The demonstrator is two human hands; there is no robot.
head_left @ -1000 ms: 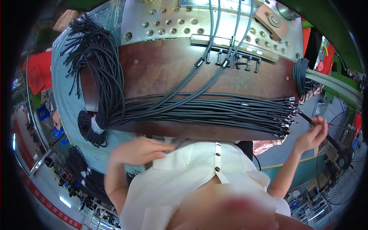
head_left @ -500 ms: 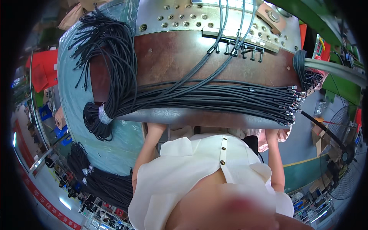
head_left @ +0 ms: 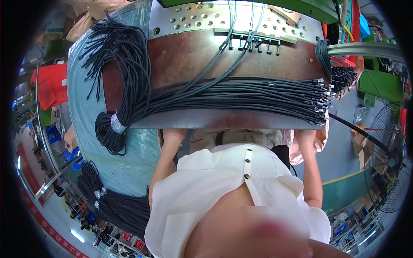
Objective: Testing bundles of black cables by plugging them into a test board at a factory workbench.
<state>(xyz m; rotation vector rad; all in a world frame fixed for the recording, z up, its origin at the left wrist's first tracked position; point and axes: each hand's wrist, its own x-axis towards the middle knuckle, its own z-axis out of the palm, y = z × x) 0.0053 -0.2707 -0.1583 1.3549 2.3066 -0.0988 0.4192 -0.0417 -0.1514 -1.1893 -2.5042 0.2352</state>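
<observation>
My left hand reaches under the front edge of the brown work board, so its fingers are hidden. Further right, my right hand goes under the same edge, beside pinkish wrapping; its fingers do not show either. Above both hands a bundle of black cables lies across the board, metal connectors at its right end. A clear band ties the bundle near the left, where it loops back. Several cables run up from it to a row of black pegs.
Behind the board stands a metal plate with holes, under a green machine beam. A metal bar at the right carries a cable coil. Another black cable bundle lies lower left. A fan stands at right.
The view has shifted, so the board and cables sit higher in the picture and more of the green beam shows. Both hands remain under the board's front edge.
</observation>
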